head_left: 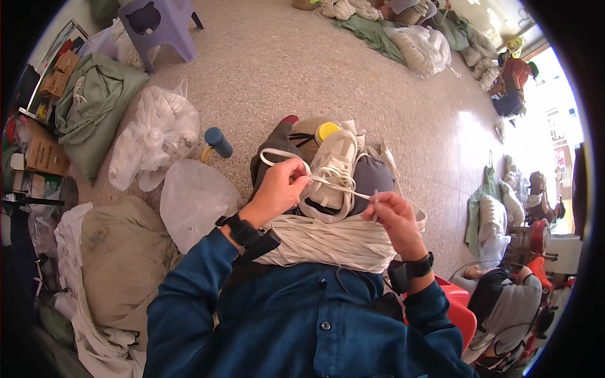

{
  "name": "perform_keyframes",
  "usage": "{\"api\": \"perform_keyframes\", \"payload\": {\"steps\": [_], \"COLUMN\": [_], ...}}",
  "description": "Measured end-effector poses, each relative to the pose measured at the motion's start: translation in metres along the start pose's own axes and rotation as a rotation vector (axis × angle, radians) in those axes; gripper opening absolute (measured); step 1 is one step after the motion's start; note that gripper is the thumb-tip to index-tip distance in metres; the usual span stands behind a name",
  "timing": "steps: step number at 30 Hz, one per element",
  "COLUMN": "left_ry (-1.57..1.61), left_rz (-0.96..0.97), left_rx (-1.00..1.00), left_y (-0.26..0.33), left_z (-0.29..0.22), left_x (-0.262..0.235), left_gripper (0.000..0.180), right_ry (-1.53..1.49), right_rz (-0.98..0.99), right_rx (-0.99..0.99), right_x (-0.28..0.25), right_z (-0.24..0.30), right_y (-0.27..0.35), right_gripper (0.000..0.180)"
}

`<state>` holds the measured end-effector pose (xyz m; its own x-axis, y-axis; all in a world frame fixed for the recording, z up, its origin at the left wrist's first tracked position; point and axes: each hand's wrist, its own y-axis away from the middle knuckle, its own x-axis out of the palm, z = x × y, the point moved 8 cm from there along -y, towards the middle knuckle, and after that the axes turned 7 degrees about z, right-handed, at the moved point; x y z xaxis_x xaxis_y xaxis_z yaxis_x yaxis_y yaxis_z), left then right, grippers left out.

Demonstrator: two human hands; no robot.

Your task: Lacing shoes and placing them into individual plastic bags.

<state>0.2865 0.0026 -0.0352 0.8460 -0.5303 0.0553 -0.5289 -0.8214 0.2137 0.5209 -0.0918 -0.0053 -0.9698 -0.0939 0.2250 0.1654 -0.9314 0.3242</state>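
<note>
A pale beige sneaker [334, 165] rests in front of me, its opening toward me and a lace threaded through its upper eyelets. Pinched in my left hand [280, 189] is one part of the white shoelace [340, 187], with a loop of it standing out past the fingers. My right hand [397, 220] grips the other part, to the right of the shoe, and the lace runs taut between the two hands. Across my lap lies a thick bundle of white laces [328, 242]. Just beyond the sneaker is a yellow round lid [327, 131].
A blue bottle [218, 142] stands on the floor to the left, near clear plastic bags [157, 135] and large green sacks [97, 104]. At the far left is a purple stool [157, 28]. A red stool [457, 309] is by my right side. Other people [510, 302] sit at right.
</note>
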Motion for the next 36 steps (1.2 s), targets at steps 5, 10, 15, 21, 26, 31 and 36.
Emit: {"api": "perform_keyframes", "payload": {"steps": [5,10,15,21,26,31,36], "left_ry": [-0.059,-0.051,-0.361,-0.602,-0.739,-0.902,-1.066], "left_rz": [-0.033,-0.037,-0.078,-0.120,-0.145,-0.157,-0.124], "left_rx": [0.042,0.043,0.221,0.292,0.295,0.284,0.326], "left_y": [-0.010,-0.012,-0.012,-0.005,-0.001,0.005,0.023], "left_z": [0.004,0.006,-0.012,-0.029,-0.031,-0.040,-0.055], "left_x": [0.007,0.006,0.009,0.018,0.024,0.031,0.057], "left_gripper": [0.008,0.008,0.007,0.011,0.009,0.010,0.016], "right_ry": [0.013,-0.030,0.099,0.567,0.942,1.151,1.133], "right_rz": [0.013,-0.032,-0.060,-0.173,-0.167,-0.144,-0.201], "right_rx": [0.052,0.042,0.078,-0.218,-0.379,-0.533,-0.557], "right_x": [0.012,0.010,0.004,0.000,0.014,0.023,0.017], "right_z": [-0.011,-0.012,-0.008,0.022,0.031,0.028,0.026], "right_y": [-0.005,-0.004,-0.003,-0.005,-0.001,-0.001,0.000], "right_gripper": [0.014,0.015,0.014,0.009,0.006,0.003,0.004]}}
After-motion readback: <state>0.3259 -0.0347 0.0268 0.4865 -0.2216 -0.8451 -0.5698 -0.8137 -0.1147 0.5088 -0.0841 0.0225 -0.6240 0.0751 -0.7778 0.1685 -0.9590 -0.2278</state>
